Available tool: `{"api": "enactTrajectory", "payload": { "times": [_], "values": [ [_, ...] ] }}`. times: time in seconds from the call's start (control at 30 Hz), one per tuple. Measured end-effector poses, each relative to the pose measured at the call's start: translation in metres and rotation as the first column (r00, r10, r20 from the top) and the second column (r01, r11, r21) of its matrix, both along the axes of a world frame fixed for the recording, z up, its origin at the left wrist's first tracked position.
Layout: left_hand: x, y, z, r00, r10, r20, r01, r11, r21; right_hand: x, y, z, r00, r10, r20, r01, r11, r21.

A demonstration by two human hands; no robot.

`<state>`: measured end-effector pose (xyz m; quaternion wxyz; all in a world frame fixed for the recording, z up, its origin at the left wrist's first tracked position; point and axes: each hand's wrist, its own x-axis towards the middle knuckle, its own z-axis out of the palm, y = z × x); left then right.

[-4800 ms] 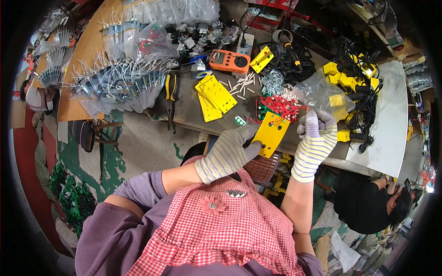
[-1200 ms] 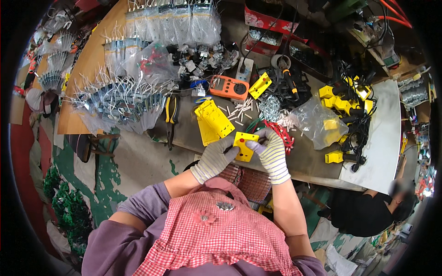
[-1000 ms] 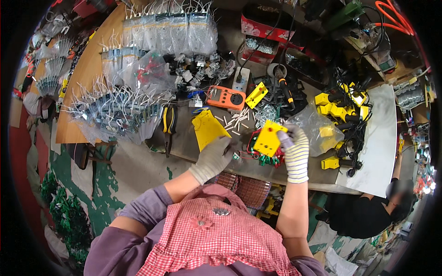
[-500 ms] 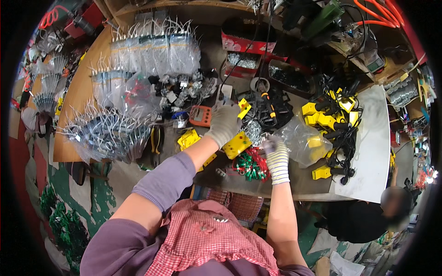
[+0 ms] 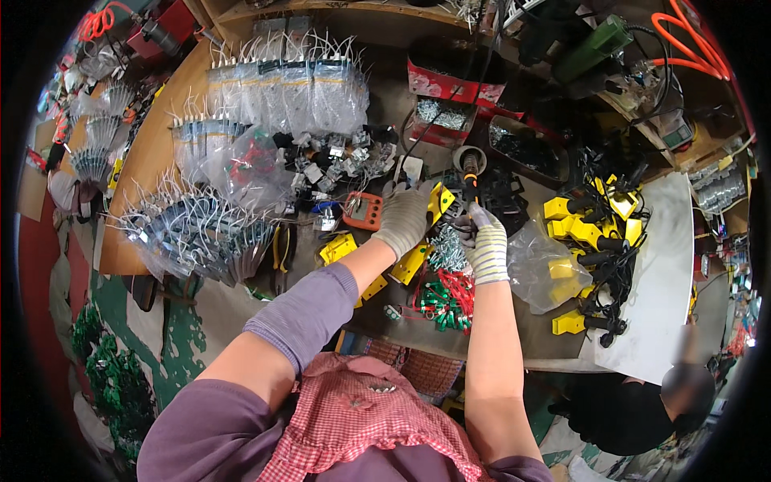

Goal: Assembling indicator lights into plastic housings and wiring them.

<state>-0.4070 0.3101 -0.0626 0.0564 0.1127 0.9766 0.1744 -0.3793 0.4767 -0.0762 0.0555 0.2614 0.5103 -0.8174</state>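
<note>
My left hand (image 5: 404,215), in a pale work glove, is closed on a small yellow plastic housing (image 5: 439,202) with dark holes. My right hand (image 5: 487,245), in a striped glove with dark fingertips, has its fingers curled at the lower end of a tool with a black-and-orange handle (image 5: 471,189). The tool's upper end reaches into a round grey cup (image 5: 469,153); its tip is hidden. Below my hands lie loose silver screws (image 5: 448,247), another yellow housing (image 5: 410,263), and a pile of red and green wired parts (image 5: 444,301).
Bagged bundles of white-wired parts (image 5: 289,96) fill the left side. An orange meter (image 5: 363,210) and pliers (image 5: 282,247) lie nearer. To the right are a clear bag (image 5: 534,277) and yellow housings with black cables (image 5: 586,233). Red boxes (image 5: 454,84) stand behind; a person in black is at the right.
My right hand has moved up from beside the red and green parts to the black-and-orange handle. The handle has swung more upright. My left hand keeps the yellow housing; the view has shifted slightly.
</note>
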Motion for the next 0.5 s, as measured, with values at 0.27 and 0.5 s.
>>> {"api": "enactTrajectory", "payload": {
  "times": [0.27,0.5],
  "values": [
    [0.005,-0.019,-0.012,0.986,0.025,-0.167,0.000,0.989,0.149,0.069,-0.014,-0.022,0.952,0.282,0.121,-0.307,0.871,0.383],
    [0.016,-0.023,-0.018,0.930,0.059,-0.362,0.060,0.949,0.310,0.074,-0.068,-0.036,0.969,0.240,0.064,-0.142,0.324,0.935]
  ]
}}
